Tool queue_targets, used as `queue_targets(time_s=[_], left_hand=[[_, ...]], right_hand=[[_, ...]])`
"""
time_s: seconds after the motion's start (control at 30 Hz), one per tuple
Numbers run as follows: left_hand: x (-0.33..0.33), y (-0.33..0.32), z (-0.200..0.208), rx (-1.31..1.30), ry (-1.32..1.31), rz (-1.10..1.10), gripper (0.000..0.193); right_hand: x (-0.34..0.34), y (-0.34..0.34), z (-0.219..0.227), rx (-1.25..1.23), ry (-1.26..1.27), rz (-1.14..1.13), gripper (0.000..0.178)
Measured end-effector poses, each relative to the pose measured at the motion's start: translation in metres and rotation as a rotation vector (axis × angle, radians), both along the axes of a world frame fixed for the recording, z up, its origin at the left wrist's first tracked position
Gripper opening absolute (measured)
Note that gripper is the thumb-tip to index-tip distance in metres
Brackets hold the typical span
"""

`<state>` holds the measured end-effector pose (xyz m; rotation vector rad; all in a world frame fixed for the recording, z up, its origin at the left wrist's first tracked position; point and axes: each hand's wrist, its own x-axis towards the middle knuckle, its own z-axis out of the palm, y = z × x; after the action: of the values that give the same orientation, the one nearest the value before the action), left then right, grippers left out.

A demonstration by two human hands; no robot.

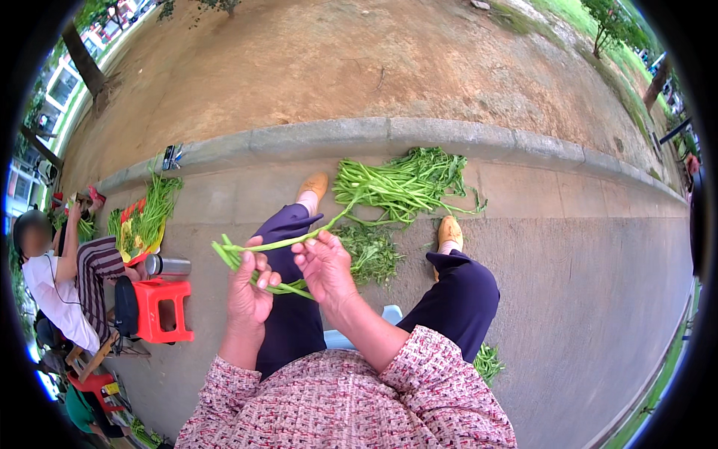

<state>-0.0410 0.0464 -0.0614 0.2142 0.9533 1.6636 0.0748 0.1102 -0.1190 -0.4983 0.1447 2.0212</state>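
Green stems in both hands, left of frame centre

From my remote seat I am seeing grey pavement [568, 292] spreading across the lower and right frame, brown dirt [299, 82] filling the top, a pale kerb [479, 135] dividing them. Far left, a person [60, 288] is sitting near a red stool [155, 295]. Upper centre, a pile of green stems [385, 187] is lying below the kerb; a smaller heap of leaves [374, 258] is resting just under it.

Hands, left of centre: the left hand [250, 295] is closing round a small bundle [226, 254], cut ends poking out leftward. The right hand [327, 273] is pinching one long stem [280, 244] between thumb and fingertips; that stem is running from the left thumb up toward the pile.

Handling, my judgement: I am reckoning on light, crisp, perhaps slightly damp stalks, snapping if bent sharply, bruising if squeezed. I am favouring a soft pinch on the bare, thicker stalk, avoiding limp leaves.
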Motion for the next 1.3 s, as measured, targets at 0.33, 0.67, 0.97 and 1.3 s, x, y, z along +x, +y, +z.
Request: queue_targets(time_s=[0.33, 0.67, 0.97, 1.3], left_hand=[[-0.038, -0.045, 0.016, 0.006, 0.030, 0.107, 0.019], [-0.109, -0.104, 0.057, 0.205, -0.032, 0.120, 0.021], [-0.140, -0.130, 0.072, 0.302, 0.024, 0.054, 0.019], [-0.153, -0.144, 0.073, 0.347, 0.028, 0.046, 0.018]], right_hand=[[0.002, -0.050, 0.005, 0.248, -0.361, 0.486, 0.017], [0.037, -0.073, 0.023, 1.198, -0.994, 0.855, 0.006], [0.042, -0.074, 0.009, 1.580, -1.216, 1.157, 0.017], [0.070, -0.032, -0.025, 1.389, -1.638, 1.454, 0.022]])
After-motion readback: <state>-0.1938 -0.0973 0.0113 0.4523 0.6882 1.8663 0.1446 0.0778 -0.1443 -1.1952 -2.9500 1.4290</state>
